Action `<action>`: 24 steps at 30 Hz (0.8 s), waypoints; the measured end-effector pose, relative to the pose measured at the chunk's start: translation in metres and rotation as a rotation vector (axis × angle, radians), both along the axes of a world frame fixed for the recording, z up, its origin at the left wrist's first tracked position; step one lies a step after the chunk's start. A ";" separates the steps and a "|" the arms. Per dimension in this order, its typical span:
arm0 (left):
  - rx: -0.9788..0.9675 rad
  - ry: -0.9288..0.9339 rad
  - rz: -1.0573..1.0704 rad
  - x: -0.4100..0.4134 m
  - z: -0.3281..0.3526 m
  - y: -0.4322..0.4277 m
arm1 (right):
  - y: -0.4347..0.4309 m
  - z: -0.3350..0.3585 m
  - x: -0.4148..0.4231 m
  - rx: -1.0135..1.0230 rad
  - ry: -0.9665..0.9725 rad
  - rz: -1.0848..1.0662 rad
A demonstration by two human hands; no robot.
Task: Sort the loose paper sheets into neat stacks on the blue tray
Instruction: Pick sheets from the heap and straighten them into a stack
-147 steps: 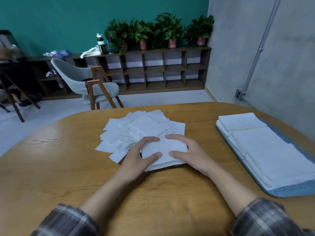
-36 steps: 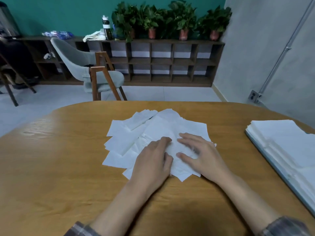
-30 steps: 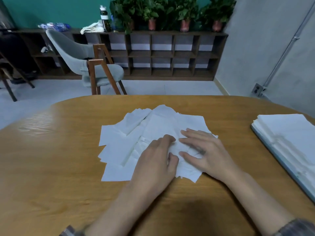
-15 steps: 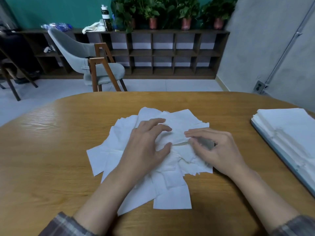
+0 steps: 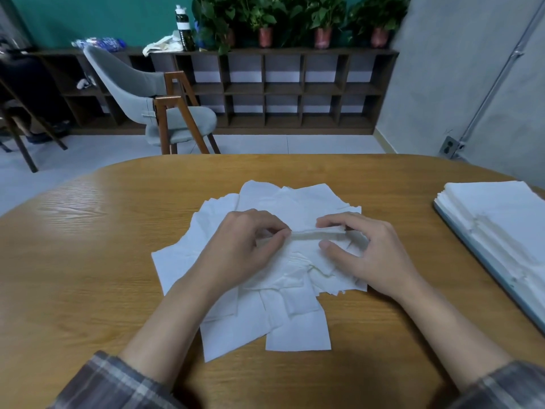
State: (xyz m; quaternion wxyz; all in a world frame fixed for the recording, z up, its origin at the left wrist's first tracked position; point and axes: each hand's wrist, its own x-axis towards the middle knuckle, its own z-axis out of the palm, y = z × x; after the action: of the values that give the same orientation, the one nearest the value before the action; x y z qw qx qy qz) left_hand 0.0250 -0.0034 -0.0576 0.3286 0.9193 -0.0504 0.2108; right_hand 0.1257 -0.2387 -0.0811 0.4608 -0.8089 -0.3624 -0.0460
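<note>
Pinches now one sheet by its raised far edge, with both hands. Left hand: thumb and curled fingers closed on the left end of this edge. Right hand: forefinger and thumb closed on the right end, other fingers bent loosely over the paper. Half a second ago rested lower on the heap, the left fingers more spread and the right ones pressing down; a second ago lay nearly flat, side by side. Keeps the sheet just above the loose paper sheets, scattered in the middle of the table, fanned more toward the near edge than a second ago. At the far right, well apart from the heap, the blue tray with neat white stacks, in the same place as before.
</note>
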 end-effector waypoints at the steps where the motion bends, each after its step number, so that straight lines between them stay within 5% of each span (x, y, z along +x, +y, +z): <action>1: -0.023 -0.004 0.001 -0.001 0.001 -0.002 | 0.000 0.001 -0.001 -0.007 -0.003 0.004; 8: -0.151 0.058 -0.028 -0.002 -0.001 -0.008 | 0.002 0.000 -0.001 0.037 -0.021 0.027; 15: 0.027 0.036 0.129 0.004 -0.012 0.005 | 0.001 -0.002 0.000 -0.059 -0.077 0.077; 24: -0.088 -0.001 0.226 0.006 -0.014 -0.001 | 0.003 0.004 -0.005 -0.063 -0.039 0.076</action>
State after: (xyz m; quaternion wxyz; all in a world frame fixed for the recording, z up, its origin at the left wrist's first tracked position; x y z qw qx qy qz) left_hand 0.0315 -0.0039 -0.0718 0.3429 0.9036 0.0629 0.2489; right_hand 0.1202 -0.2360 -0.0767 0.4292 -0.8076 -0.4032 -0.0326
